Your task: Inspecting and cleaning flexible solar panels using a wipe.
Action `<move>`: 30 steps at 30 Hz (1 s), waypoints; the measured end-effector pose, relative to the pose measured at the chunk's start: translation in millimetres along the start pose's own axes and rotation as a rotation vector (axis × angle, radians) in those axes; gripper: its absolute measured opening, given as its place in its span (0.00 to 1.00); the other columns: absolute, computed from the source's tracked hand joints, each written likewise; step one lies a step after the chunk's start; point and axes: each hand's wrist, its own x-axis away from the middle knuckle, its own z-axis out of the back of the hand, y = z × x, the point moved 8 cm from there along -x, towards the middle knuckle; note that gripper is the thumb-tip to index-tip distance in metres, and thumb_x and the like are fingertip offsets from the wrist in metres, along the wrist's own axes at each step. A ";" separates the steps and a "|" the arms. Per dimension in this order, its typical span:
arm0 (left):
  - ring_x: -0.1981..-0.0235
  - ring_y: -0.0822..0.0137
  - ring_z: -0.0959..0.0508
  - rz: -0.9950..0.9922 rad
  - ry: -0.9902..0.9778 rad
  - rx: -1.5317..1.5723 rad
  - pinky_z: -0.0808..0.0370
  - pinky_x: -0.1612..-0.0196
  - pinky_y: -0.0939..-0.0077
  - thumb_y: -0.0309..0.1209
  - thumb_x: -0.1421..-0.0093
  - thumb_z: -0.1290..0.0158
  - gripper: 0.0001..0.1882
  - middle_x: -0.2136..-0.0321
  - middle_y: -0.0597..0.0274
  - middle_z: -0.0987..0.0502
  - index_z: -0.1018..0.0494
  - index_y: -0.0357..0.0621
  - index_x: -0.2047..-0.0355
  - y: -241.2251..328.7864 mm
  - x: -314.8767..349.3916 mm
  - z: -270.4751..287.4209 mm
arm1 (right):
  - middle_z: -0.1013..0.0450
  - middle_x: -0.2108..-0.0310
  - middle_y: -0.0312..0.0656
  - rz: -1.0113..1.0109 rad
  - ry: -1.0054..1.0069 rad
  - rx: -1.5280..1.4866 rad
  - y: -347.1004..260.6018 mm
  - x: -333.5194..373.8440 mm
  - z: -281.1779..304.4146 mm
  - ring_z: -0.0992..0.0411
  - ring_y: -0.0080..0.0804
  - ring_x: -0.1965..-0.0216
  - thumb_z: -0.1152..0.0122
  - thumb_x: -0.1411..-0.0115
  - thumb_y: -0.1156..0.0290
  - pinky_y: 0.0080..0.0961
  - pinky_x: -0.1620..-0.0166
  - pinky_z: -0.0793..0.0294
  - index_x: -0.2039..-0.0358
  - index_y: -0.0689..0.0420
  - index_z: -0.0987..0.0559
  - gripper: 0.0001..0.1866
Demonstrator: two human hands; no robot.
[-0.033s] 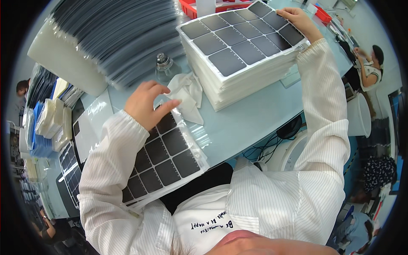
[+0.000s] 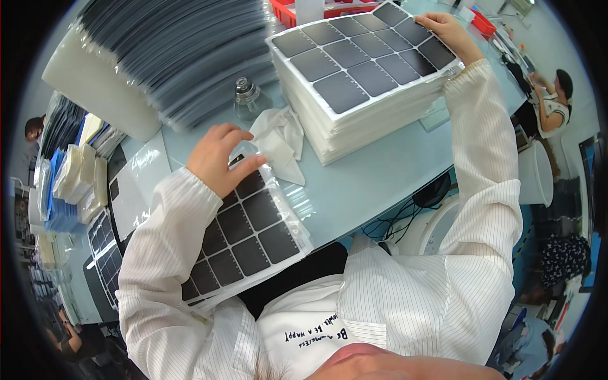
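A tall stack of white-edged sheets point(image 2: 329, 136) stands on the table, its top sheet point(image 2: 345, 54) printed with rows of dark rounded squares. At the far right corner of that sheet is my right hand point(image 2: 453, 37), its thumb and fingers closed on the edge. My left hand point(image 2: 218, 158) is open, thumb and fingers apart, over a second, lower pile of similar sheets point(image 2: 256, 234) near me. Part of this pile is hidden by my left hand and sleeve. Beside my left fingers lies a crumpled white cloth point(image 2: 278, 139).
A glass bottle with a metal cap point(image 2: 247, 98) stands behind the cloth. Stacked dark sheets point(image 2: 190, 57) and a white roll point(image 2: 98, 88) fill the back left. Red trays point(image 2: 283, 11) sit behind the tall stack. A white bin point(image 2: 535, 174) stands at the right, near a seated person point(image 2: 554, 114).
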 end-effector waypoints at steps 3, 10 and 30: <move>0.53 0.53 0.33 0.081 -0.134 0.027 0.34 0.51 0.65 0.45 0.51 0.43 0.26 0.57 0.51 0.31 0.30 0.38 0.59 -6.5 20.0 -11.1 | 0.29 0.75 0.29 0.055 -0.018 0.086 4.9 -1.5 8.8 0.34 0.12 0.74 0.46 0.42 0.61 0.11 0.72 0.34 0.67 0.61 0.24 0.14; 0.52 0.54 0.34 0.139 -0.109 0.174 0.34 0.50 0.66 0.37 0.57 0.37 0.26 0.55 0.53 0.33 0.29 0.42 0.57 -20.6 36.0 -20.2 | 0.27 0.76 0.33 0.051 0.206 0.567 -17.7 15.2 28.0 0.33 0.18 0.79 0.47 0.44 0.52 0.14 0.77 0.37 0.68 0.58 0.22 0.20; 0.52 0.54 0.33 -0.089 0.155 0.127 0.33 0.52 0.65 0.25 0.50 0.48 0.15 0.57 0.55 0.31 0.30 0.42 0.60 -10.4 31.3 -22.3 | 0.29 0.71 0.44 0.605 0.083 0.166 -169.5 168.6 -296.3 0.29 0.36 0.75 0.50 0.47 0.82 0.26 0.72 0.30 0.65 0.62 0.26 0.09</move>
